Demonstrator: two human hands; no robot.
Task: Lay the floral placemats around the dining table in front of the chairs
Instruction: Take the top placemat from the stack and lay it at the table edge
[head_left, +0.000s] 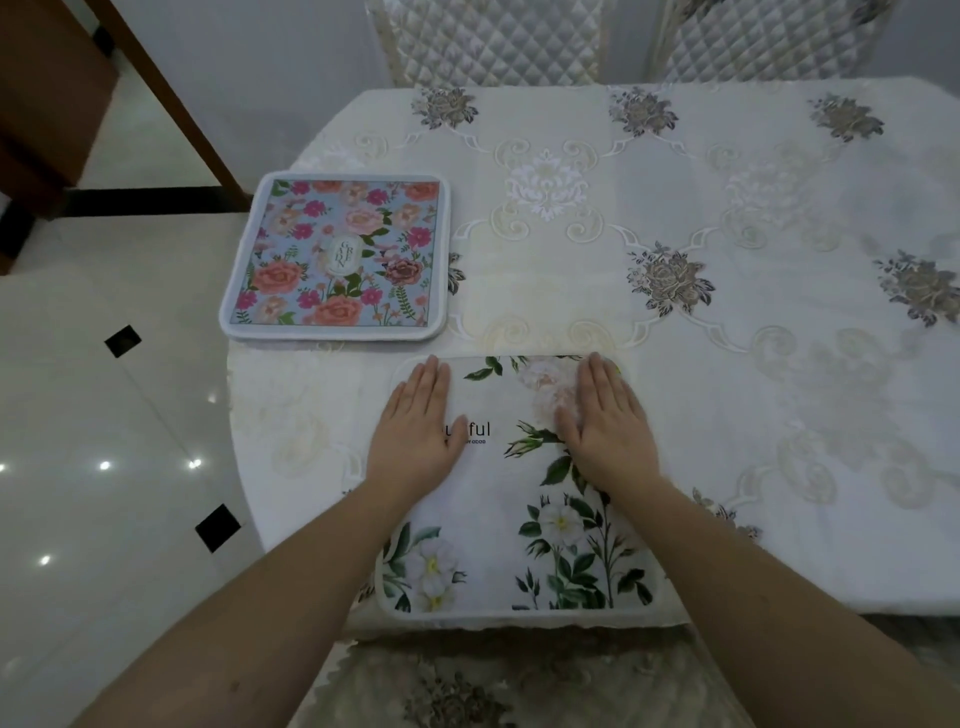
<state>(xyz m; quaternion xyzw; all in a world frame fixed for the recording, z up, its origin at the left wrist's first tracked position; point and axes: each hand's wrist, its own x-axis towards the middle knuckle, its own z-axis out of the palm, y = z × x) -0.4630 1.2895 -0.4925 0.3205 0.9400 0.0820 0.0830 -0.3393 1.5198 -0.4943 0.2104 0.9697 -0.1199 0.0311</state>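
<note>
two hands flat, fingers straight: left hand (415, 423), right hand (605, 421) press white floral placemat (511, 514) on table (727, 364).

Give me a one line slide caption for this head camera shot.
Both hands, left and right, press flat on a white floral placemat beside a blue floral placemat.

Printed in black on the white placemat (519, 499), near its middle: letters ending in "ful", the start covered by the left hand (415, 431); beneath, a line of tiny print too small to read. On the blue floral placemat (335, 254), inside a white oval label (344, 254): "GARDEN" in slim capitals, turned sideways, partly blurred.
</note>
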